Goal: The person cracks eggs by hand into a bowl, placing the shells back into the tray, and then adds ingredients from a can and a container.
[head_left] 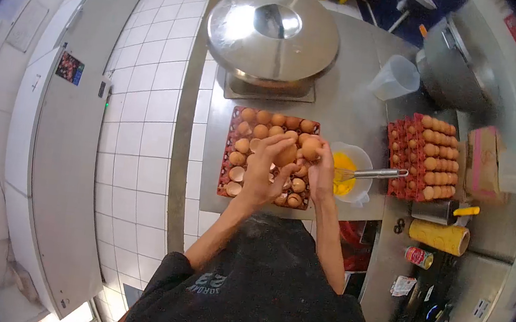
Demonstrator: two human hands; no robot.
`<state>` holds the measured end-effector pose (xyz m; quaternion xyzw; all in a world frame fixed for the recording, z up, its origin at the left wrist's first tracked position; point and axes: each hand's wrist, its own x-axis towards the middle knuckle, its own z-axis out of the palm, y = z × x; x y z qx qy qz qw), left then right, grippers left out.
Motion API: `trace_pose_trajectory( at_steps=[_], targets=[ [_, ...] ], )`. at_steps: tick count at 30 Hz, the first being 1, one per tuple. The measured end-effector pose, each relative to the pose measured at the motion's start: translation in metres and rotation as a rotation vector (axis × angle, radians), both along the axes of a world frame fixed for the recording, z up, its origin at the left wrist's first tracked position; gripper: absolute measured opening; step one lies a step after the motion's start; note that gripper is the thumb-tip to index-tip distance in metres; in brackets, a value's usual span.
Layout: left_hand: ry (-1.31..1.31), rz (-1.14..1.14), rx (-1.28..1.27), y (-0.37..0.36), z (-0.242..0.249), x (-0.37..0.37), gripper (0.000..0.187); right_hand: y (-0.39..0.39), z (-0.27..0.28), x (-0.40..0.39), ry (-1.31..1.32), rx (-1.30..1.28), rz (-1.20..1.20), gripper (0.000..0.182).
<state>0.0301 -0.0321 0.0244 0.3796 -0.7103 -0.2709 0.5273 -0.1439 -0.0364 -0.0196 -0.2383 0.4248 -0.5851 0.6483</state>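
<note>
A brown egg (pixel 312 148) is held up in the fingers of my right hand (pixel 322 176), near the tray's right edge. My left hand (pixel 261 177) curls over the tray, its fingers and thumb around another brown egg (pixel 285 156). Beneath both hands lies a red egg tray (pixel 233 133). It holds whole brown eggs at the back and cracked, emptied shells (pixel 236 174) toward the left and front. Just right of my right hand stands a clear plastic jug (pixel 363 185) containing yellow yolks (pixel 344 171). A metal whisk (pixel 380 173) rests in it, handle pointing right.
Stacked egg trays (pixel 405 156) stand to the right, beside a cardboard box (pixel 483 164). A large metal lid (pixel 241 36) covers something at the back. Further right are an empty plastic pitcher (pixel 395 79), a big pot (pixel 455 72), a yellow roll (pixel 438 237) and a can (pixel 419 257).
</note>
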Motion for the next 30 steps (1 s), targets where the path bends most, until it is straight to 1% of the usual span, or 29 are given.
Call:
trace_pose_trajectory(
  at_steps=[1, 2, 4, 5, 6, 8, 10, 12, 13, 14, 15, 16, 17, 18, 19, 20, 21, 22, 24, 25, 27, 28, 30],
  targets=[
    [0.096, 0.035, -0.068, 0.003, 0.012, -0.013, 0.048, 0.008, 0.025, 0.006, -0.073, 0.001, -0.133, 0.033],
    [0.096, 0.009, -0.067, 0.004, 0.013, -0.025, 0.048, 0.015, 0.039, 0.002, -0.073, 0.0, -0.158, 0.033],
    [0.262, 0.118, -0.38, 0.004, 0.015, -0.049, 0.048, 0.029, 0.06, -0.008, -0.27, -0.057, -0.163, 0.033],
    [0.166, 0.131, -0.388, 0.004, 0.001, -0.06, 0.049, 0.036, 0.068, -0.006, -0.193, -0.041, -0.223, 0.037],
    [0.171, 0.107, -0.389, 0.005, 0.003, -0.067, 0.049, 0.041, 0.076, -0.006, -0.192, -0.046, -0.247, 0.037],
    [-0.078, -0.044, -0.219, 0.006, 0.009, -0.079, 0.052, 0.049, 0.087, -0.009, -0.174, 0.043, -0.371, 0.04],
    [-0.041, -0.059, -0.255, 0.006, 0.012, -0.091, 0.051, 0.058, 0.064, -0.035, -0.229, 0.06, -0.384, 0.041],
    [0.16, -0.084, -0.209, 0.008, 0.019, -0.103, 0.057, 0.066, 0.051, -0.055, -0.248, 0.008, -0.323, 0.038],
    [0.269, -0.174, -0.117, 0.009, 0.018, -0.111, 0.058, 0.071, 0.047, -0.062, -0.251, 0.005, -0.346, 0.038],
    [0.269, -0.194, -0.114, 0.011, 0.015, -0.115, 0.058, 0.074, 0.057, -0.065, -0.191, 0.019, -0.384, 0.038],
    [0.21, -0.269, 0.056, 0.01, 0.011, -0.115, 0.056, 0.077, 0.062, -0.069, -0.13, 0.033, -0.417, 0.037],
    [0.15, -0.338, 0.221, 0.008, 0.009, -0.117, 0.055, 0.08, 0.063, -0.076, -0.129, 0.029, -0.429, 0.037],
    [0.017, -0.361, 0.24, 0.004, 0.015, -0.12, 0.054, 0.085, 0.064, -0.084, -0.075, 0.027, -0.383, 0.037],
    [0.016, -0.37, 0.237, 0.001, 0.019, -0.125, 0.054, 0.089, 0.065, -0.092, -0.021, 0.026, -0.336, 0.036],
    [-0.068, -0.473, 0.244, -0.002, 0.021, -0.129, 0.056, 0.094, 0.065, -0.1, -0.021, 0.024, -0.342, 0.036],
    [-0.154, -0.575, 0.247, -0.005, 0.025, -0.133, 0.057, 0.098, 0.066, -0.108, 0.047, 0.012, -0.267, 0.037],
    [-0.137, -0.591, 0.176, -0.005, 0.032, -0.136, 0.053, 0.102, 0.066, -0.114, 0.114, 0.003, -0.19, 0.039],
    [-0.137, -0.593, 0.176, -0.007, 0.032, -0.138, 0.053, 0.104, 0.066, -0.118, 0.115, 0.003, -0.192, 0.039],
    [-0.081, -0.734, 0.182, -0.012, 0.028, -0.142, 0.048, 0.107, 0.065, -0.124, 0.416, -0.083, -0.155, 0.043],
    [-0.079, -0.729, 0.184, -0.014, 0.024, -0.145, 0.048, 0.106, 0.064, -0.126, 0.417, -0.081, -0.149, 0.043],
    [-0.064, -0.73, 0.214, -0.017, 0.015, -0.149, 0.046, 0.105, 0.064, -0.129, 0.827, -0.173, -0.182, 0.046],
    [-0.061, -0.726, 0.214, -0.018, 0.012, -0.15, 0.046, 0.104, 0.065, -0.128, 0.829, -0.174, -0.177, 0.046],
    [-0.117, -0.703, 0.127, -0.02, 0.012, -0.152, 0.046, 0.1, 0.071, -0.123, 1.22, -0.165, -0.258, 0.051]
  ],
)
